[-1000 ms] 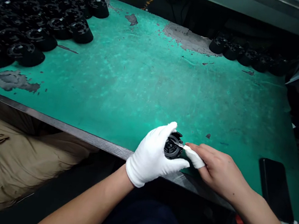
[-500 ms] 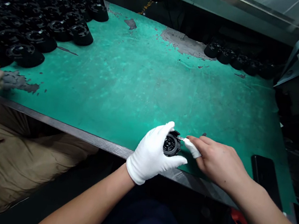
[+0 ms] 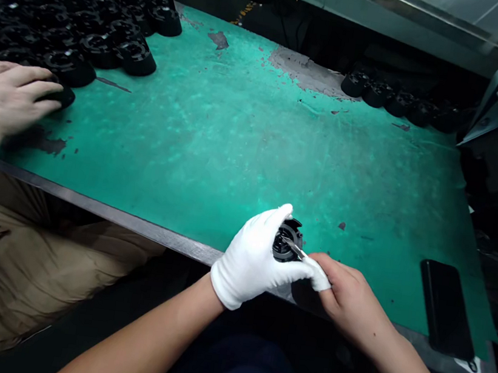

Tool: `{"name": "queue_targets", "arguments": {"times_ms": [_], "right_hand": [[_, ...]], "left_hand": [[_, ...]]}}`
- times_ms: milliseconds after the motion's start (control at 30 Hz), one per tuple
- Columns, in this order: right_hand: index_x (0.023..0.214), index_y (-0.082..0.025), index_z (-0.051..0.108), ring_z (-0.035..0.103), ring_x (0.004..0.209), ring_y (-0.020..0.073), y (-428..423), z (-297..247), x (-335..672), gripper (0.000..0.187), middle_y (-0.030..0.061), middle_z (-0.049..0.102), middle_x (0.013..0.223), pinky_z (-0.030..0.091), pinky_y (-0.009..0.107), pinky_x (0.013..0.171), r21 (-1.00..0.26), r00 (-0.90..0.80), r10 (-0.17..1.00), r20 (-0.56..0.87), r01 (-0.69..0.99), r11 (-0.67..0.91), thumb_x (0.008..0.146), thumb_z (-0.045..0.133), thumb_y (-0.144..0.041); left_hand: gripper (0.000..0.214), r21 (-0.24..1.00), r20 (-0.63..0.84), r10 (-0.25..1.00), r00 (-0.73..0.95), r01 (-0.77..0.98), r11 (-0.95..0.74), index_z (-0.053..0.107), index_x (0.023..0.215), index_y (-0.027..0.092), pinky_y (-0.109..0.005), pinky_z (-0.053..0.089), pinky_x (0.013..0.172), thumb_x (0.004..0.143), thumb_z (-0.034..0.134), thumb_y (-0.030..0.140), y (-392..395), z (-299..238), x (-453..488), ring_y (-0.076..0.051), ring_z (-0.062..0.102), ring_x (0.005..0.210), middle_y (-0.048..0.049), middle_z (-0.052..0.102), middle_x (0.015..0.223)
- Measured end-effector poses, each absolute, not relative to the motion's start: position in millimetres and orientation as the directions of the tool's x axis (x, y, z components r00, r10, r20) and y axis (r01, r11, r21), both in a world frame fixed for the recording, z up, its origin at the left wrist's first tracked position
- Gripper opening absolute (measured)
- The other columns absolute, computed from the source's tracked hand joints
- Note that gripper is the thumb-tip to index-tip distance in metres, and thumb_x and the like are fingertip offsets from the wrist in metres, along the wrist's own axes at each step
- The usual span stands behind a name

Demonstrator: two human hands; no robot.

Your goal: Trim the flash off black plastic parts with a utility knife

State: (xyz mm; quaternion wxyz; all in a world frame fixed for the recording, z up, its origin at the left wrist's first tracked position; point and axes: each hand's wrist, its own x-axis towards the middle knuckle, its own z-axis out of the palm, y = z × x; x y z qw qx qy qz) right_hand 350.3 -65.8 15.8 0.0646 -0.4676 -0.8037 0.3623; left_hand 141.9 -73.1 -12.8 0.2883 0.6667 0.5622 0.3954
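My left hand [image 3: 254, 254], in a white glove, is closed around a round black plastic part [image 3: 283, 253] near the table's front edge. The part's open face, with rings and small ribs inside, is turned up. My right hand [image 3: 348, 285] is bare except for a white cover on the thumb or a finger. It grips a slim metal blade [image 3: 295, 247], which looks like a small knife. The blade's tip reaches over the middle of the part; its handle is hidden in my fingers.
Many black cup-shaped parts [image 3: 135, 56] crowd the green table [image 3: 237, 136] at the left. A co-worker's hand [image 3: 11, 94] reaches onto them. Several more black parts [image 3: 377, 93] line the back right. A black phone [image 3: 447, 309] lies near the right edge.
My right hand has shifted down and turned, bringing the blade from the part's outer rim to its middle. My left hand stays nearly still. The co-worker's hand has moved forward onto the black parts.
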Motion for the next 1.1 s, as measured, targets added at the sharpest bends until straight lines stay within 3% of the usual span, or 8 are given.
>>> {"name": "queue_targets", "arguments": {"times_ms": [300,467,733,800,867,1000,1100], "right_hand": [[0.107,-0.022,0.061,0.067,0.085,0.0222,-43.8,32.7,352.8,0.026,0.0049,0.071,0.094,0.045,0.032,0.071,-0.544,-0.688,0.628,-0.363,0.704,0.457,0.093,0.041,-0.014],[0.11,-0.024,0.06,0.069,0.088,0.0224,-34.4,40.7,356.7,0.031,0.0046,0.073,0.098,0.045,0.031,0.072,-0.478,-0.669,0.661,-0.338,0.728,0.492,0.089,0.042,-0.01],[0.091,-0.025,0.059,0.07,0.072,0.0213,-26.1,52.7,352.5,0.031,0.0011,0.071,0.078,0.041,0.027,0.059,-0.325,-0.695,0.547,-0.466,0.71,0.625,0.076,0.045,-0.002],[0.097,-0.026,0.063,0.071,0.074,0.0208,-27.6,53.5,358.5,0.033,0.0011,0.074,0.084,0.045,0.027,0.061,-0.348,-0.712,0.557,-0.429,0.699,0.625,0.08,0.045,-0.004],[0.115,-0.027,0.063,0.073,0.086,0.0213,-28.0,51.2,368.5,0.037,0.0038,0.076,0.102,0.052,0.029,0.07,-0.372,-0.722,0.609,-0.328,0.691,0.619,0.088,0.044,-0.01],[0.137,-0.031,0.055,0.069,0.114,0.0256,-23.7,42.7,382.9,0.05,0.005,0.07,0.129,0.057,0.036,0.085,-0.274,-0.698,0.692,-0.184,0.713,0.646,0.092,0.04,-0.015],[0.141,-0.034,0.054,0.073,0.102,0.024,-20.1,39.0,379.0,0.058,0.0022,0.071,0.127,0.058,0.035,0.076,-0.203,-0.693,0.679,-0.242,0.72,0.663,0.089,0.042,-0.012]], "left_hand": [[0.098,0.824,0.241,0.965,0.102,0.504,-0.259,0.036,0.148,0.017,-0.047,0.047,0.112,0.073,0.079,0.063,-70.6,-13.7,139.1,-0.03,0.058,0.129,-0.0151,0.06,0.136],[0.1,0.823,0.227,0.966,0.123,0.507,-0.258,0.036,0.149,0.016,-0.045,0.046,0.114,0.072,0.079,0.063,-71.1,-15.9,136.7,-0.029,0.057,0.131,-0.0149,0.059,0.137],[0.103,0.811,0.277,0.954,0.117,0.503,-0.298,0.038,0.148,0.014,-0.046,0.047,0.113,0.069,0.082,0.062,-71.6,-14.6,134.8,-0.03,0.058,0.129,-0.0157,0.061,0.135],[0.103,0.811,0.285,0.952,0.115,0.5,-0.304,0.038,0.148,0.015,-0.046,0.048,0.113,0.068,0.083,0.062,-72.4,-14.9,134.2,-0.03,0.059,0.128,-0.0149,0.062,0.134],[0.103,0.811,0.282,0.953,0.111,0.504,-0.299,0.037,0.149,0.016,-0.046,0.047,0.114,0.068,0.083,0.061,-73.8,-15.3,134.1,-0.029,0.058,0.13,-0.0146,0.062,0.136],[0.101,0.813,0.245,0.965,0.089,0.524,-0.255,0.039,0.149,0.015,-0.047,0.044,0.117,0.068,0.083,0.058,-76.6,-14.5,135.5,-0.03,0.054,0.135,-0.0164,0.056,0.144],[0.097,0.819,0.209,0.975,0.08,0.531,-0.219,0.04,0.147,0.015,-0.048,0.045,0.117,0.07,0.083,0.056,-76.8,-13.4,136.6,-0.03,0.054,0.135,-0.0161,0.056,0.144]]}}
